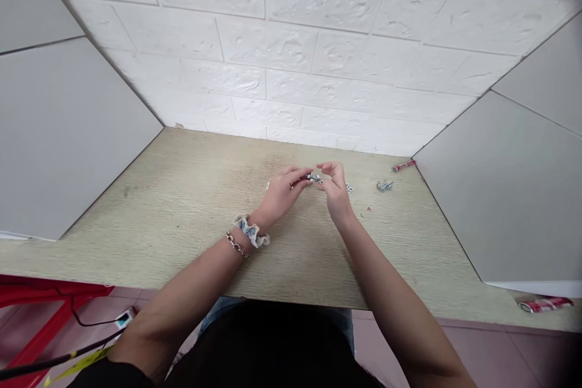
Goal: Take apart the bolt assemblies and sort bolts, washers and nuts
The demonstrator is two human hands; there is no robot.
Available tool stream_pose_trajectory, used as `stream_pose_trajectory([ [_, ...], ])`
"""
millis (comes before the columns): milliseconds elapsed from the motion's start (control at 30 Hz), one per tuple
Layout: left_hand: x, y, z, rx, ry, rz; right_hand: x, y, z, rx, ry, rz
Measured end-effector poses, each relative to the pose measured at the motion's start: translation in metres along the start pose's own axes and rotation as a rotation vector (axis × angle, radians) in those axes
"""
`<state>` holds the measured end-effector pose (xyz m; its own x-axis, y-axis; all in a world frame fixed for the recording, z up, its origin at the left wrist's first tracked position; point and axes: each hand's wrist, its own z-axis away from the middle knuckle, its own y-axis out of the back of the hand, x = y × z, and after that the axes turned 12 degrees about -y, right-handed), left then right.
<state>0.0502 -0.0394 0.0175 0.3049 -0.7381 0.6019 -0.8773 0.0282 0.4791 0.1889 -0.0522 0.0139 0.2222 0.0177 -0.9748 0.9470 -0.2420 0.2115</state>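
Observation:
In the middle of the table, my left hand pinches a small metal fastener between thumb and fingertips. Its silvery end points right, and a dark red part shows beneath the fingers; most of it is hidden. Facing it from the right is my right hand, thumb and fingers apart around the fastener's free end. Whether the right fingertips touch the metal is too small to tell. Several small silvery pieces lie just behind the right hand. A scrap of something white peeks out left of my left hand.
A small heap of metal screws or bolts lies to the right on the wooden table. One red cylinder rests by the right grey panel, another red cylinder near the front right edge. A white brick-patterned wall stands behind.

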Motion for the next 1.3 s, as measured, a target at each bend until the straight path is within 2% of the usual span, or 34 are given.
stream_pose_trajectory([
  [67,0.000,0.000,0.000,0.005,-0.001,-0.012,-0.001,0.001,0.000,0.049,-0.020,-0.038],
  [167,0.000,0.000,0.000,0.016,-0.008,-0.024,-0.006,0.001,0.002,0.086,-0.072,0.069],
  [367,0.001,0.000,0.000,0.001,-0.016,-0.023,-0.014,-0.002,0.006,0.048,-0.139,0.269],
  [633,-0.001,-0.001,0.001,0.005,-0.034,-0.009,-0.002,0.001,-0.001,0.026,-0.093,0.014],
  [800,-0.001,-0.001,0.001,0.020,-0.040,-0.030,-0.008,0.000,0.003,0.109,-0.140,0.202],
  [900,0.000,-0.001,0.002,0.014,-0.052,-0.053,-0.012,0.001,0.004,0.070,-0.183,0.271],
  [1000,-0.001,-0.001,0.002,0.003,-0.043,-0.055,-0.011,0.003,0.001,-0.006,-0.202,0.195],
  [1133,-0.003,-0.003,0.002,0.009,-0.034,-0.036,-0.003,0.005,-0.005,0.002,-0.192,-0.019],
  [1233,-0.003,-0.003,0.002,0.018,-0.025,-0.023,-0.001,0.004,-0.007,0.043,-0.210,0.043],
  [1300,-0.003,-0.002,0.002,0.015,-0.033,-0.027,-0.001,0.003,-0.006,0.002,-0.237,0.129],
])
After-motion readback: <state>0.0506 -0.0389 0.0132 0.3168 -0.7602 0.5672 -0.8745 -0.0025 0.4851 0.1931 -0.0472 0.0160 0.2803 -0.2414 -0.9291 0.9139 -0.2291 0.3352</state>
